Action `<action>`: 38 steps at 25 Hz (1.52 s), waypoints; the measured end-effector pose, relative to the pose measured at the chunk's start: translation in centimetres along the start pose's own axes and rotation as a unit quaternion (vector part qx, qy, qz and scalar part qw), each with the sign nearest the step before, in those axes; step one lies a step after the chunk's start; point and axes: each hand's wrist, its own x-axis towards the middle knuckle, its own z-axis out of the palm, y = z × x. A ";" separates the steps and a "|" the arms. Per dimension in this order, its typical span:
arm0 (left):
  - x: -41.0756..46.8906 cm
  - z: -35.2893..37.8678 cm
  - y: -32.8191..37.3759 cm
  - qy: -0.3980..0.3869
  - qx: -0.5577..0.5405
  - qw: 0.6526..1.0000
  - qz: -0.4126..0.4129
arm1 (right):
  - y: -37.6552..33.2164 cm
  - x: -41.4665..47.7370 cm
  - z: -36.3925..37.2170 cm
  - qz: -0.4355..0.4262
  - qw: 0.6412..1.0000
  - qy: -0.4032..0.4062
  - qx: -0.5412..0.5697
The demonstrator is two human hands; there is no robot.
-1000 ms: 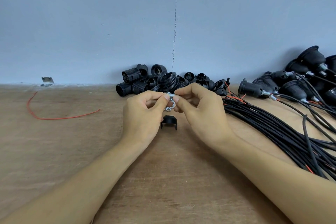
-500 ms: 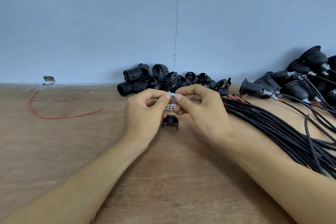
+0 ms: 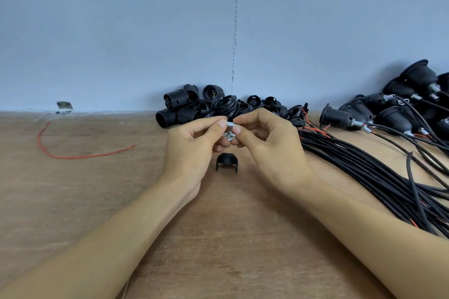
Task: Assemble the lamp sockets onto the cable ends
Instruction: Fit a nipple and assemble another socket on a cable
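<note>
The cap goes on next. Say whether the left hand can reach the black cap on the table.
Probably yes. The black cap lies on bare table right beside the left hand, nothing over it. That hand and the right hand pinch a small metal fitting, so it must let go first.

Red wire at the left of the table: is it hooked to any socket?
No, the red wire lies loose on the table with both ends free, well apart from the socket pile.

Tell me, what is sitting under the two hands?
A small black socket cap lies on the wooden table, untouched. The fingers cover most of the little metal piece they pinch.
</note>
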 end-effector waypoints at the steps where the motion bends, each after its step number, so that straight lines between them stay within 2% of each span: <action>1: 0.0 0.1 0.0 0.000 -0.013 1.000 -0.011 | 0.0 -0.1 0.0 -0.009 1.000 0.002 -0.013; 6: 0.0 0.3 0.1 -0.016 -0.058 0.996 -0.067 | 0.2 -0.3 0.0 -0.063 0.996 0.019 -0.061; 10: 0.0 0.4 0.2 -0.021 -0.047 0.996 -0.070 | 0.2 -0.2 -0.1 -0.151 0.979 0.023 -0.139; 12: 0.1 0.4 0.2 -0.014 -0.050 0.996 -0.069 | 0.2 -0.1 -0.2 -0.166 0.973 0.017 -0.158; 18: 0.3 0.1 -0.1 -0.007 -0.062 0.997 -0.041 | 0.2 0.0 -0.1 -0.032 0.999 0.008 -0.026; 22: 0.4 -0.2 -0.1 -0.015 -0.027 0.999 -0.007 | 0.4 0.3 -0.1 0.055 0.996 -0.019 0.070; 28: 0.2 -0.1 -0.1 -0.019 0.003 1.000 0.014 | 0.6 0.7 -0.1 0.097 0.988 -0.032 0.113; 31: 0.2 -0.1 0.0 -0.006 -0.012 1.000 0.007 | 0.7 0.8 -0.1 0.089 0.986 -0.040 0.133; 38: 0.1 -0.1 0.1 0.013 -0.013 1.000 0.004 | 0.6 0.6 -0.1 0.091 0.987 -0.057 0.117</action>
